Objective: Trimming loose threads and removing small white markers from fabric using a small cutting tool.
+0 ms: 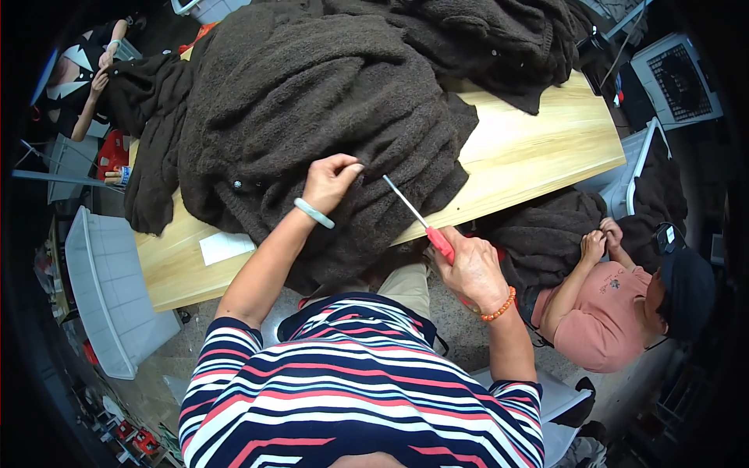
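A large heap of dark brown knit garments (273,93) covers much of the wooden table in front of me. My left hand (331,181), with a pale bangle at the wrist, is closed in a pinch on the knit fabric near the middle of the heap. To its right, my right hand (472,269) grips red-handled scissors (439,243). Their thin metal blades point up and left toward the cloth, apart from the left hand's fingers. The fingers cover part of the handles. A small shiny button (238,185) shows on the fabric left of my left hand.
The wooden table (538,148) shows bare at the right, and a white paper (226,248) lies at its left. A white bin (117,292) stands at the left. A person in pink (601,312) handles brown knitwear at the right; another person (82,78) holds cloth at the far left.
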Action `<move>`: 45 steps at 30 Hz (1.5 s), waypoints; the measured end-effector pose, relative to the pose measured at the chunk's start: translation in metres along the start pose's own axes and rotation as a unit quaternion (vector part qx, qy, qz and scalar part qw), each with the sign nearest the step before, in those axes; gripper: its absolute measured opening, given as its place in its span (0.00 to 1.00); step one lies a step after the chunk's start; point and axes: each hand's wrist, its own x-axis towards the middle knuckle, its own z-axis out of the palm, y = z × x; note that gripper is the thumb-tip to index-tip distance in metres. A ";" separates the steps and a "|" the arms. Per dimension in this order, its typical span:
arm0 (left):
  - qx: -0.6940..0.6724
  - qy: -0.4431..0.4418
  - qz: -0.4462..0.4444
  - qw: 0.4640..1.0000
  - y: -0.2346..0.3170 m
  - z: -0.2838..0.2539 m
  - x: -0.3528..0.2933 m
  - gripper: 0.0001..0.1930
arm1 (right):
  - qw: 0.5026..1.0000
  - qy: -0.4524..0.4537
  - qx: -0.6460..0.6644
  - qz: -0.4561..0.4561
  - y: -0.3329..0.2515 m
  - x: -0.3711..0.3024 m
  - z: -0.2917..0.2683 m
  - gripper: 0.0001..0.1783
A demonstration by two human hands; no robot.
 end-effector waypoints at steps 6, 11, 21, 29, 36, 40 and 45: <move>-0.360 -0.007 -0.203 0.910 -0.027 -0.024 -0.011 0.07 | 0.993 -0.092 -0.011 -0.071 -0.012 0.003 0.015 0.10; -0.416 0.006 -0.188 0.890 -0.029 -0.024 -0.018 0.08 | 0.998 -0.058 -0.019 -0.034 -0.014 0.012 0.005 0.09; -0.282 0.001 -0.193 0.940 -0.021 -0.013 -0.014 0.10 | 0.998 -0.030 -0.044 -0.020 -0.006 0.013 0.006 0.08; -0.398 0.013 -0.184 0.898 -0.023 -0.024 -0.017 0.11 | 0.997 -0.043 -0.034 -0.046 -0.009 0.024 0.014 0.08; -0.370 0.029 -0.210 0.905 -0.022 -0.021 -0.014 0.15 | 0.998 -0.026 -0.041 -0.042 -0.003 0.041 0.023 0.08; -0.355 0.053 -0.226 0.905 -0.027 -0.023 -0.012 0.16 | 0.991 -0.089 -0.050 -0.087 -0.008 0.036 0.024 0.10; -0.387 0.029 -0.239 0.890 -0.027 -0.026 -0.012 0.16 | 0.994 -0.070 -0.035 -0.073 -0.009 0.036 0.018 0.09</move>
